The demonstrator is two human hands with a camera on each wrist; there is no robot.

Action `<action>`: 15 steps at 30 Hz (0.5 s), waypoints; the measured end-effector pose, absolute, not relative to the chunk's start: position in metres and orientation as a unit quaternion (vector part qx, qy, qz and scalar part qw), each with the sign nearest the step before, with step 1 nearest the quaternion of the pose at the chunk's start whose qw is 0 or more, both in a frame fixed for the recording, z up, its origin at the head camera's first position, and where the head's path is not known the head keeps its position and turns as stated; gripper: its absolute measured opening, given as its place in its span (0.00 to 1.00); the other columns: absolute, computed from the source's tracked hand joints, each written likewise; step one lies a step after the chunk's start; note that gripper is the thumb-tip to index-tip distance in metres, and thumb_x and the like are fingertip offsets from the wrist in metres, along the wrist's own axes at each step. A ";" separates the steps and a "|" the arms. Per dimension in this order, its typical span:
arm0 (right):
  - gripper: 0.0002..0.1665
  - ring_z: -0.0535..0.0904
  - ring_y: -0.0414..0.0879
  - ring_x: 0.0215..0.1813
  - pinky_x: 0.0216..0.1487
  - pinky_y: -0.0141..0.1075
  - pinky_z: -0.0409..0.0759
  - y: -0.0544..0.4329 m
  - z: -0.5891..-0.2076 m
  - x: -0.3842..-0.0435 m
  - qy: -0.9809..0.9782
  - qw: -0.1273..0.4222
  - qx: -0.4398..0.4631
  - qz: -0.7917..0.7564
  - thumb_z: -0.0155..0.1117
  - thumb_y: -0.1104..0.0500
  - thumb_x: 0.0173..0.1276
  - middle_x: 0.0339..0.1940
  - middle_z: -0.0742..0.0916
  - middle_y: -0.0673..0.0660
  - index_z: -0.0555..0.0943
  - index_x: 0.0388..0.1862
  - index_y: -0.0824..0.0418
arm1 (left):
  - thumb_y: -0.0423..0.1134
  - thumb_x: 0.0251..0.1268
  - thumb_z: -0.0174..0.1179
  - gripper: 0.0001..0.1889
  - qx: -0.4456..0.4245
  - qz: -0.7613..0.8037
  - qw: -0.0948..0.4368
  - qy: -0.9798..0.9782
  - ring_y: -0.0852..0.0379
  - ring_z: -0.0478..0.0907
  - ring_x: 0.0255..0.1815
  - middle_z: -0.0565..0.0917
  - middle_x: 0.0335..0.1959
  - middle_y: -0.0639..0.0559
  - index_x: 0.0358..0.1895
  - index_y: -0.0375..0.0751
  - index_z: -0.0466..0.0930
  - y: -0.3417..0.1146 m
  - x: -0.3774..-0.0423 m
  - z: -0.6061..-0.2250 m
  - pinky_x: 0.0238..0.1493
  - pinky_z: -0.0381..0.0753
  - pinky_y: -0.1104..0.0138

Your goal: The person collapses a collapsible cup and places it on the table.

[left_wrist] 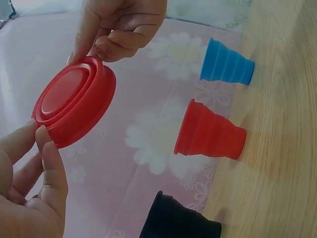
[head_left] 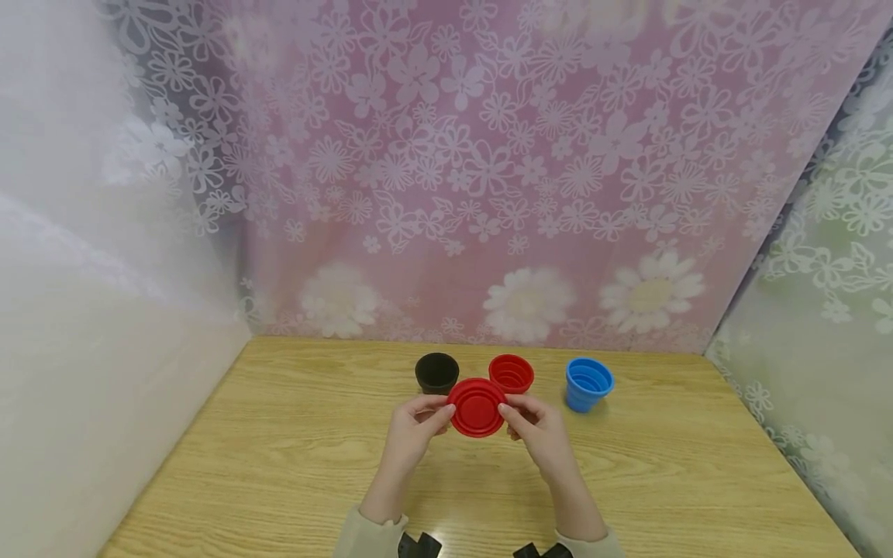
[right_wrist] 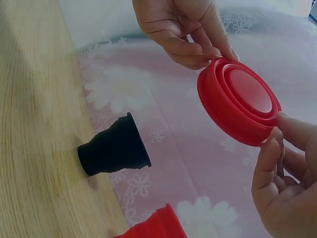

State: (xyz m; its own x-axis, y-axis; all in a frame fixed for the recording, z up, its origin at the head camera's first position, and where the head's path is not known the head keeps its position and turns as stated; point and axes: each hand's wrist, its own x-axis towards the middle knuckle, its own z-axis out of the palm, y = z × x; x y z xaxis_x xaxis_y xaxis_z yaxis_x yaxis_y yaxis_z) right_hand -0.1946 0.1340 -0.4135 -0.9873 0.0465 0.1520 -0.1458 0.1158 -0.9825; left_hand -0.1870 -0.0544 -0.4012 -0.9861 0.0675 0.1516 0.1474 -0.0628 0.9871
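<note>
Held up between both hands is a red collapsible cup [head_left: 477, 408], folded flat into a ringed disc. My left hand [head_left: 413, 435] pinches its left edge between thumb and fingers. At the opposite edge my right hand [head_left: 544, 435] pinches it the same way. Both wrist views show the folded cup [left_wrist: 69, 96] raised above the table, its flat base and stepped rings turned toward the head camera. Behind it stand a black cup [right_wrist: 115, 147] and a second red cup [left_wrist: 210, 130], both unfolded and upright. A blue unfolded cup [head_left: 587, 385] stands to their right.
The wood-grain table [head_left: 293, 434] reaches back to a pink flowered curtain [head_left: 446, 194]. Pale sheets hang along its left side [head_left: 125, 271] and right side [head_left: 802, 372]. The three standing cups form a row near the table's back.
</note>
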 end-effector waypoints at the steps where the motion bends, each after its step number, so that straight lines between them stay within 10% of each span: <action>1: 0.12 0.72 0.43 0.21 0.25 0.30 0.76 0.134 -0.413 -0.195 -0.740 0.070 0.033 0.668 0.59 0.70 0.58 0.21 0.77 0.57 0.78 0.41 0.74 | 0.28 0.55 0.58 0.11 -0.078 -0.727 0.025 -0.682 0.43 0.77 0.31 0.78 0.31 0.45 0.40 0.22 0.76 -0.054 -0.187 -0.402 0.33 0.79 0.68; 9: 0.15 0.77 0.42 0.23 0.28 0.30 0.79 0.132 -0.413 -0.194 -0.720 0.065 0.036 0.690 0.59 0.72 0.57 0.26 0.80 0.59 0.75 0.44 0.78 | 0.27 0.55 0.58 0.11 -0.087 -0.735 0.024 -0.672 0.53 0.79 0.28 0.78 0.30 0.42 0.40 0.21 0.76 -0.055 -0.188 -0.403 0.33 0.79 0.67; 15: 0.16 0.80 0.44 0.24 0.29 0.31 0.79 0.131 -0.413 -0.195 -0.702 0.062 0.040 0.709 0.57 0.74 0.57 0.27 0.81 0.60 0.74 0.45 0.80 | 0.27 0.55 0.58 0.12 -0.082 -0.740 0.028 -0.667 0.35 0.76 0.34 0.78 0.33 0.40 0.41 0.22 0.76 -0.054 -0.188 -0.403 0.34 0.79 0.67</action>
State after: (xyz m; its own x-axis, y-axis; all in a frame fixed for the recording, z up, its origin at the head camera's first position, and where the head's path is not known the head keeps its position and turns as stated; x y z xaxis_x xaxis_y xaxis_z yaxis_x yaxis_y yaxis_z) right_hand -0.1946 0.1312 -0.4134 -0.9891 0.0316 0.1440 -0.1443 -0.0074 -0.9895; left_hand -0.1880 -0.0542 -0.4033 -0.9849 0.0686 0.1589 0.1510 -0.1083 0.9826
